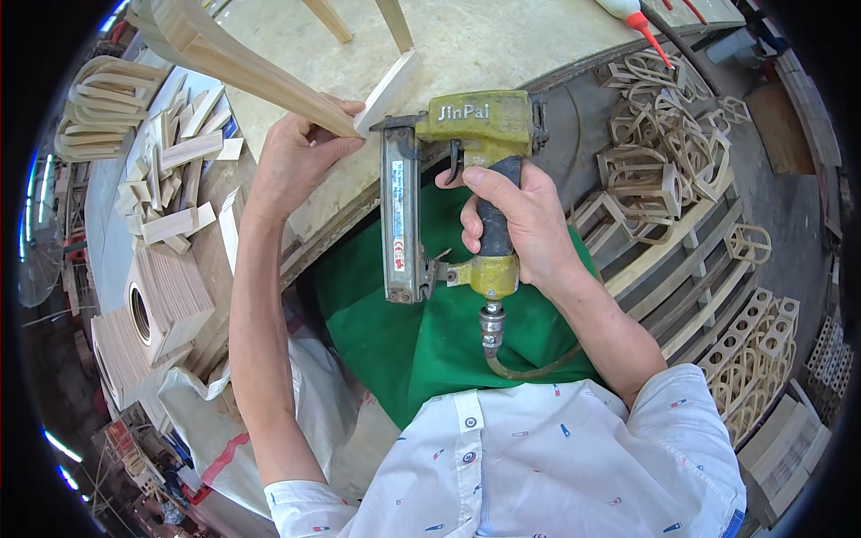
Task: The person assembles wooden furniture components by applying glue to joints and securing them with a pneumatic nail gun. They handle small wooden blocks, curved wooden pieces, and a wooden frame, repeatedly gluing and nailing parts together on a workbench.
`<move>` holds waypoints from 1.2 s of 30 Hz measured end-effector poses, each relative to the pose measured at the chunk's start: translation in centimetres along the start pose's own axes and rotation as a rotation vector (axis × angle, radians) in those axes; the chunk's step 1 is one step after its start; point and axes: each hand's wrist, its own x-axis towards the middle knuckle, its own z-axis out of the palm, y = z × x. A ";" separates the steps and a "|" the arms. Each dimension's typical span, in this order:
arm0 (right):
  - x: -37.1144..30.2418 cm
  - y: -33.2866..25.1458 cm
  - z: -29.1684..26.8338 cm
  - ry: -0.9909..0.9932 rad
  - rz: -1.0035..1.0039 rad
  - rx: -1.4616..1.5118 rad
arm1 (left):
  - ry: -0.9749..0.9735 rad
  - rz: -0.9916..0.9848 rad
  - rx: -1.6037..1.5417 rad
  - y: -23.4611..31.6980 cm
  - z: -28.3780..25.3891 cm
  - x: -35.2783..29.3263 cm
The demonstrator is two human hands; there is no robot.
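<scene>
My right hand point(525, 215) is wrapped round the black grip of a yellow-green pneumatic nail gun point(475, 117), held over my lap. Its long metal magazine hangs down on the left, and an air hose point(543, 368) joins the grip's lower end. The gun's nose is close to the joint between a curved wooden strip point(260, 85) and a short pale wooden slat point(387, 90). My left hand point(300, 161) pinches the near end of the curved strip against the slat, at the worktable's point(287, 54) edge. Two more wooden legs point(395, 25) rise behind it.
Left on the table lie loose wood blocks point(184, 184), bent wooden frames point(103, 108) and stacked panels point(166, 305) with a round hole. A white bottle with a red nozzle point(641, 27) is at the far right edge. More bent frames point(659, 161) heap on slats point(691, 269) at right.
</scene>
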 end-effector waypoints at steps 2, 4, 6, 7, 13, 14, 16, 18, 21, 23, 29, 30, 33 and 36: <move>0.0 -0.1 0.0 -0.025 0.009 -0.031 | 0.002 0.002 0.010 0.1 0.1 0.0; 0.0 -0.2 0.1 -0.025 0.006 -0.035 | 0.007 0.001 0.020 0.2 0.1 0.0; -0.1 -0.2 0.1 -0.021 0.000 -0.040 | 0.014 -0.003 0.029 0.2 0.1 0.0; -0.2 -0.2 0.2 -0.018 -0.005 -0.040 | 0.011 0.002 0.025 0.0 0.2 0.0; -0.1 0.0 -0.1 0.002 0.036 -0.065 | 0.015 0.009 -0.013 -0.3 0.3 -0.1; 0.1 0.0 -0.2 0.005 0.050 -0.067 | 0.019 0.015 -0.011 -0.3 0.2 -0.1; 0.1 0.0 -0.3 -0.002 0.047 -0.034 | 0.012 -0.027 -0.018 -0.3 0.1 -0.1; 0.3 -0.2 -0.2 -0.012 0.028 -0.016 | 0.000 -0.107 -0.034 -0.2 -0.1 0.0; 0.5 -0.6 -0.4 -0.008 0.006 -0.003 | 0.005 -0.147 -0.025 0.2 0.0 -0.1; 0.7 -1.0 -0.8 0.006 0.001 0.014 | -0.016 -0.148 -0.003 0.4 -0.2 -0.1; 1.8 -2.6 -2.5 0.046 -0.029 -0.027 | 0.036 -0.143 -0.227 0.2 -2.7 1.6; 1.8 -2.6 -2.6 0.041 -0.029 -0.037 | 0.002 -0.099 -0.211 0.3 -2.8 2.6; 1.9 -2.9 -2.9 0.021 -0.011 -0.048 | -0.082 -0.068 -0.301 1.2 -1.1 5.3; 2.1 -3.4 -3.0 0.021 -0.027 -0.052 | -0.162 -0.145 -0.256 0.3 -0.3 7.7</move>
